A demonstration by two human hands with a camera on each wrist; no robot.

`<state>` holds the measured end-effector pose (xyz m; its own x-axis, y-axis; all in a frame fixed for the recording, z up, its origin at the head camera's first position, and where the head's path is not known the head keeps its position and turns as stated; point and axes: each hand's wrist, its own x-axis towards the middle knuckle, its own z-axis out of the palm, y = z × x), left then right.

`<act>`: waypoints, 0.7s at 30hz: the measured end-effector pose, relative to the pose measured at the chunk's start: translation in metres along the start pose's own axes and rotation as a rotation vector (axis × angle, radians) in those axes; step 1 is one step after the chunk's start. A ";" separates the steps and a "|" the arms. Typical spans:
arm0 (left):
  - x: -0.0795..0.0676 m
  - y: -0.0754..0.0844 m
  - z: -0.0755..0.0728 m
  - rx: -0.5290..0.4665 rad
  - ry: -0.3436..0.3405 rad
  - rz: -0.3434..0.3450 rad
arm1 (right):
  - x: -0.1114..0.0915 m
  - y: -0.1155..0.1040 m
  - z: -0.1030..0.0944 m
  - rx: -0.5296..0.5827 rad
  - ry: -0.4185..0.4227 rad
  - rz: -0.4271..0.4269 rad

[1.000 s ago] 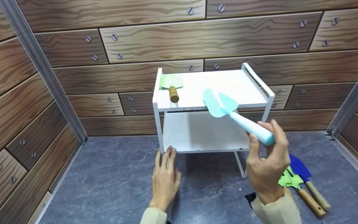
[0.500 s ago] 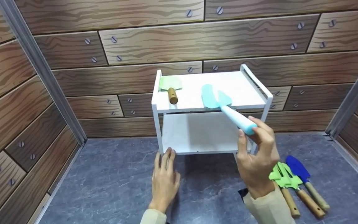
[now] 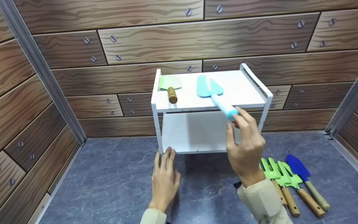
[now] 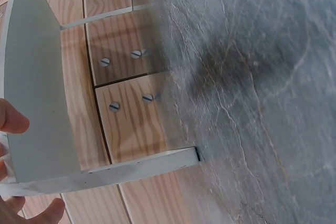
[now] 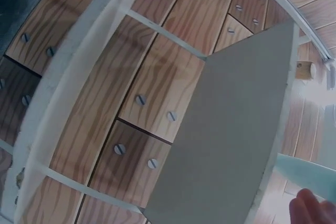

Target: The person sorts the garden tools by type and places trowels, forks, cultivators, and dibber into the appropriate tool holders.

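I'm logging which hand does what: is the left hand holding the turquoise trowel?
No, the left hand touches the shelf, while the right hand holds the trowel.

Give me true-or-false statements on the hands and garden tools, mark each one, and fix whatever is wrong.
1. The right hand holds the light blue trowel near its handle's end. True.
2. The left hand holds the dark blue trowel. False: that trowel lies on the floor at the right.
3. The pale green tool lies on the top shelf. True.
4. Every tool on the floor has a blue head. False: the others there have bright green heads.
5. The pale green tool's brown handle points toward the person. True.
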<state>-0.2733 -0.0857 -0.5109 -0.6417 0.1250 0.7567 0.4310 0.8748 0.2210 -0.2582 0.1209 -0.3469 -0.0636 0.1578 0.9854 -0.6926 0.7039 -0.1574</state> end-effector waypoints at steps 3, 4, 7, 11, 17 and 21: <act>0.000 0.000 0.001 -0.004 0.011 0.004 | -0.002 0.001 0.000 -0.040 -0.097 0.005; 0.000 0.000 0.001 -0.007 0.012 0.004 | -0.002 0.001 0.000 -0.054 -0.129 0.006; 0.000 0.000 0.001 -0.011 0.016 0.004 | -0.003 0.003 0.001 -0.087 -0.205 0.008; 0.001 0.000 0.002 -0.018 0.023 0.005 | -0.005 0.004 0.005 -0.129 -0.292 0.014; 0.000 -0.002 0.003 -0.016 0.035 0.007 | -0.005 0.005 0.011 -0.199 -0.447 0.046; 0.000 -0.002 0.002 -0.006 0.028 0.009 | -0.005 0.005 0.014 -0.214 -0.502 0.066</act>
<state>-0.2755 -0.0862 -0.5129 -0.6196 0.1201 0.7756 0.4409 0.8709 0.2174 -0.2716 0.1140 -0.3517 -0.4731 -0.1064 0.8745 -0.5172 0.8372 -0.1779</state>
